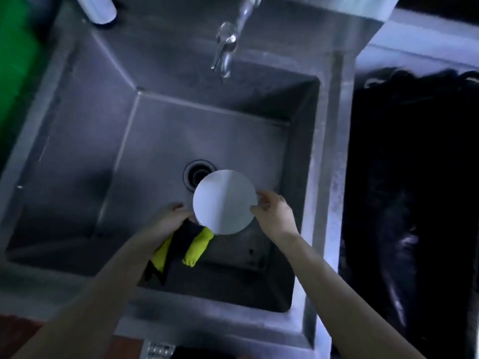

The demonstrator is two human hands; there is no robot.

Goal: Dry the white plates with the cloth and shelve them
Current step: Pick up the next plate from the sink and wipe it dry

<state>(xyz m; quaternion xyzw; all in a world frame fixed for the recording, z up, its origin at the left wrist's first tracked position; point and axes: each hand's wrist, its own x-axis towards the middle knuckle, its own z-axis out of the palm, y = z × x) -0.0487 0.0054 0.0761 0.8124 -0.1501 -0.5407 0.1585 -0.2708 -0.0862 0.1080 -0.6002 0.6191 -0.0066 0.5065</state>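
Note:
A round white plate [225, 202] hangs in the air over the steel sink [85, 141], just in front of the drain. My right hand [274, 211] pinches its right rim with curled fingers. My left hand [171, 216] is at the plate's lower left edge and grips a yellow and black cloth [193, 246], which hangs down from under the hand. Whether the left fingers also touch the plate is hidden.
A chrome tap [228, 47] juts out over the back of the basin. The drain [198, 174] lies at the basin floor. A green surface [18, 55] is at the left, a black bin bag [414, 190] at the right, a white bottle [99, 9] at the back left.

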